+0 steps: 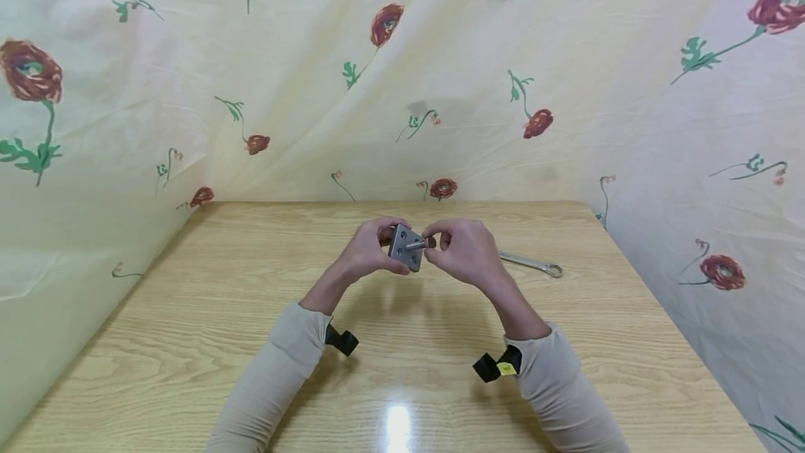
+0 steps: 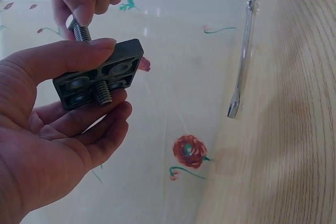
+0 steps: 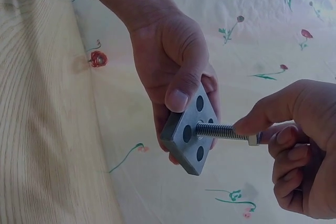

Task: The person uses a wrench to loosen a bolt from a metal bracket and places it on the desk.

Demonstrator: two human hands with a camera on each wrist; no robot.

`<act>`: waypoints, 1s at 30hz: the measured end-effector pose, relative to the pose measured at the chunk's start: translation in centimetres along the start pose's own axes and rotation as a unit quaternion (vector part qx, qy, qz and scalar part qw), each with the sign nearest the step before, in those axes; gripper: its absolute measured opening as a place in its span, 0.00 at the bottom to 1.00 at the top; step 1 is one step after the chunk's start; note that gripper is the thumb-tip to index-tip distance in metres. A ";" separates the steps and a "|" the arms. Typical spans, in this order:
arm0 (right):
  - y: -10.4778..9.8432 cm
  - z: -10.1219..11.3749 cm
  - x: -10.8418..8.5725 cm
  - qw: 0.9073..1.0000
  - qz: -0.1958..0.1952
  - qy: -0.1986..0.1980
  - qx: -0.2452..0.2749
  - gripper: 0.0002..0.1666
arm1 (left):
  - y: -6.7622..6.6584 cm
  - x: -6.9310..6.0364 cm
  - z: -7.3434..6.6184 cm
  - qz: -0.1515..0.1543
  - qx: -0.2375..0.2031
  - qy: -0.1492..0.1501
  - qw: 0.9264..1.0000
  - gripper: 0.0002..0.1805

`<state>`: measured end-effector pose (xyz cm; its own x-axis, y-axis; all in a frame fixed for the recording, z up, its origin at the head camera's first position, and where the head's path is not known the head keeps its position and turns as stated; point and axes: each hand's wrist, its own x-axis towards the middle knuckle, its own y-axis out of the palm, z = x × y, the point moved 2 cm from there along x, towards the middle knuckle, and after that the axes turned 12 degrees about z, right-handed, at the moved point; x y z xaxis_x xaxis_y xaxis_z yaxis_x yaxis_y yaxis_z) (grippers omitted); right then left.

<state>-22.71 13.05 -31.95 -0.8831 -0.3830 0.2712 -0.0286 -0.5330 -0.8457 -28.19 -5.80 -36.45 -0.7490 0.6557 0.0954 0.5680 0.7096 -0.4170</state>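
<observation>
A dark grey square plate [image 1: 405, 257] with round holes is tilted in front of me, its edges held between the thumb and fingers of my left hand [image 1: 363, 252]. A long hex bolt [image 3: 220, 131] passes through the plate's middle. Its threaded end [image 2: 103, 94] pokes out on the ribbed side in the left wrist view. My right hand [image 1: 467, 250] pinches the bolt near its hex head [image 3: 254, 139] with thumb and index finger, the other fingers curled. Most of the shank stands out from the plate's smooth face.
A silver combination wrench [image 1: 531, 262] lies on the wood-grain table [image 1: 220, 313], to the right of my right hand. Flower-patterned cloth [image 1: 295, 89] hangs behind the table and along both sides. Black camera mounts [image 1: 342, 340] sit at both wrists.
</observation>
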 end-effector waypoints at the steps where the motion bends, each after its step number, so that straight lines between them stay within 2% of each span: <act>1: 0.0 0.0 0.0 1.000 -0.003 -0.009 -0.001 0.10 | 0.0 0.0 0.0 0.000 0.000 0.000 1.000 0.39; 7: 0.1 0.0 -0.1 0.997 -0.010 -0.066 -0.038 0.13 | 0.1 0.0 0.0 0.000 -0.001 -0.009 1.000 0.39; 11: -0.1 0.0 -0.1 0.996 0.017 -0.067 -0.051 0.14 | 0.1 0.0 0.1 0.003 0.002 -0.010 1.000 0.40; 15: -0.4 -0.1 -0.1 0.997 0.050 -0.031 -0.043 0.19 | 0.0 0.0 0.1 0.003 0.001 -0.005 1.000 0.39; 19: -0.6 -0.4 0.1 0.997 0.053 0.054 -0.005 0.28 | 0.0 0.0 0.2 0.001 0.003 -0.001 1.000 0.39; 23: -0.2 -1.2 0.2 0.988 0.082 0.133 0.017 0.39 | 0.0 0.0 0.2 0.000 0.000 -0.001 1.000 0.39; 26: 0.5 -1.6 0.3 0.978 0.131 0.153 0.042 0.50 | 0.1 0.1 0.2 0.000 0.000 -0.002 1.000 0.39; 30: 1.2 -1.9 0.4 0.973 0.163 0.144 0.081 0.52 | 0.1 0.1 0.2 -0.003 0.008 -0.003 1.000 0.39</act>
<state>-24.00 13.71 -33.69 -0.9280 -0.3371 -0.1587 0.3285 -0.5389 -0.7757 -28.27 -5.74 -36.65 -0.7540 0.6504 0.0920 0.5590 0.7089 -0.4301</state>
